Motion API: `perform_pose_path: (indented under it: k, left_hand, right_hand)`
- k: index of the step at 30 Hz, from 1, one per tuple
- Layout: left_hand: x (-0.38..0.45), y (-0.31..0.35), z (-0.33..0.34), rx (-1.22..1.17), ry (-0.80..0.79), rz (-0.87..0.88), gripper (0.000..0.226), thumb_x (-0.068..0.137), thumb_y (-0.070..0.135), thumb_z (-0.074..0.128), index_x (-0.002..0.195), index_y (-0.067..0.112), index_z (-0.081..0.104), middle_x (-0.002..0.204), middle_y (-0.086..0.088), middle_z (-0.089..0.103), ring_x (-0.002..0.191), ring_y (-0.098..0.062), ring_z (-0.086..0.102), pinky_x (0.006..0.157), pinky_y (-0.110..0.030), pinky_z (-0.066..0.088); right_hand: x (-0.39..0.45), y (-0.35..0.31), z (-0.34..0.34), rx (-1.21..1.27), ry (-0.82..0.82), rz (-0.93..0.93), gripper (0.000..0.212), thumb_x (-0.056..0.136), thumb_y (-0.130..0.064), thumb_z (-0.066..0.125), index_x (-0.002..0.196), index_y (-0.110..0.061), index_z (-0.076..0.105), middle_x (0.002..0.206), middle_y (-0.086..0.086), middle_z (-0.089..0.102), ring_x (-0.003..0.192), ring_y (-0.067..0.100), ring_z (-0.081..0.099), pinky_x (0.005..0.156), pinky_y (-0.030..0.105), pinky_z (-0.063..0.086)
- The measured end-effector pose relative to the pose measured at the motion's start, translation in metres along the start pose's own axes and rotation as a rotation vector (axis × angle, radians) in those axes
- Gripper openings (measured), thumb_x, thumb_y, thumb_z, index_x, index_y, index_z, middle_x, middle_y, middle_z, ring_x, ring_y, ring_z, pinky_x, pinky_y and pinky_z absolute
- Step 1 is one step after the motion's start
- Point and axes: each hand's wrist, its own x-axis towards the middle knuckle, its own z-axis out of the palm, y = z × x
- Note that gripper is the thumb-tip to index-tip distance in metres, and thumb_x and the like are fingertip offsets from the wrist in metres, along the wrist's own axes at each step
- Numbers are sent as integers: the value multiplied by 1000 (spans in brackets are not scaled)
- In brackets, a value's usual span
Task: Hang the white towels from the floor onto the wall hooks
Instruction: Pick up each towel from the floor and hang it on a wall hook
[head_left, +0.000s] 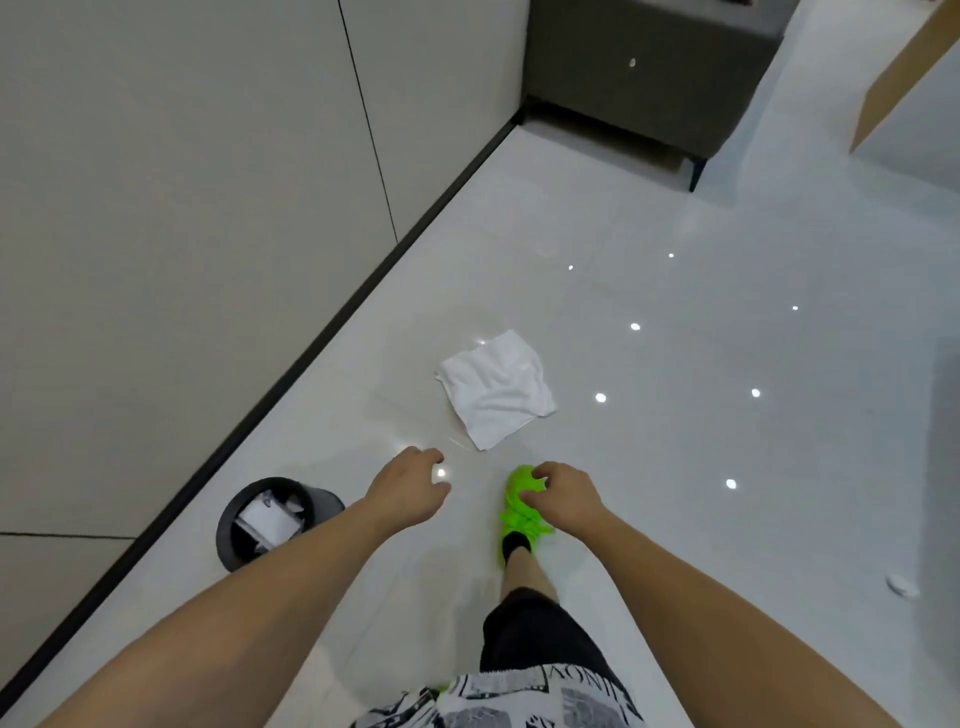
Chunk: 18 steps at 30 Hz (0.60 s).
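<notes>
A white towel (496, 389) lies crumpled on the glossy pale floor, a little in front of my feet. Both arms are stretched forward and down. My left hand (410, 491) hangs below and left of the towel with loosely curled fingers, holding nothing. Over my green shoe, my right hand (563, 496) hovers just below the towel, its fingers also loosely curled and empty. Neither hand touches the towel. No wall hooks are in view.
A black waste bin (244, 530) with paper in it stands at the left by the wall's dark baseboard (322, 338). A dark cabinet on legs (644, 78) sits at the back. My green shoe (519, 514) is planted beside the towel. A small white scrap (901, 587) lies at the right.
</notes>
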Motion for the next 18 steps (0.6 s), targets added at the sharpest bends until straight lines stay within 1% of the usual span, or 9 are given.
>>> perform_pose_path:
  k: [2,4,5,8,9,13,14,16,18]
  left_hand:
    - [33,1,-8,6,-32,-66,51,95,40,55,141,20,46,137,-9,48,123,-26,49,95,-29,38]
    - [60,2,-16,19,-85,-130,51,96,39,54,142,19,45,139,-9,46,125,-27,47,100,-32,38]
    - [75,3,-20,33,-116,-157,51,96,39,54,142,19,44,140,-9,45,126,-26,47,101,-32,38]
    - [122,6,-28,42,-166,-219,49,97,38,53,141,18,45,138,-10,48,123,-26,49,98,-31,38]
    - [138,9,-29,38,-170,-229,48,97,38,53,140,18,47,135,-10,50,122,-25,49,97,-31,37]
    - [208,20,-17,3,-220,-231,44,94,35,57,134,16,54,128,-10,56,119,-26,52,95,-29,36]
    - [228,21,-10,-8,-236,-217,43,93,34,58,133,17,55,127,-9,57,117,-26,53,95,-29,37]
    - [272,18,8,-26,-260,-193,41,93,35,58,131,19,57,125,-7,58,113,-25,55,92,-30,38]
    - [323,3,33,-31,-280,-162,39,93,35,57,130,20,57,122,-6,59,105,-23,59,89,-29,41]
  right_hand:
    - [48,-8,-15,34,-43,10,53,86,-37,67,134,-15,58,131,4,61,117,20,57,89,23,41]
    - [88,-15,-26,69,-106,35,53,86,-36,68,133,-14,58,127,5,62,108,18,60,82,20,39]
    - [107,-18,-32,84,-137,48,53,86,-36,69,133,-13,59,127,6,63,108,18,60,82,20,39]
    - [161,-24,-43,147,-177,99,53,85,-35,71,131,-12,61,127,6,63,115,21,59,92,24,43]
    - [178,-24,-44,160,-187,119,52,84,-35,71,130,-12,61,126,6,64,115,21,59,93,24,43]
    - [256,-24,-27,274,-223,250,49,84,-32,74,126,-11,64,124,7,65,113,21,60,86,18,40]
    - [277,-23,-17,319,-214,278,47,83,-29,75,123,-8,66,123,8,66,112,22,61,88,21,43]
    - [322,-17,10,423,-175,341,40,81,-22,75,116,-3,69,118,11,69,108,26,64,95,33,49]
    - [371,-1,47,541,-130,446,35,82,-19,74,112,-2,71,108,14,71,101,28,67,95,41,52]
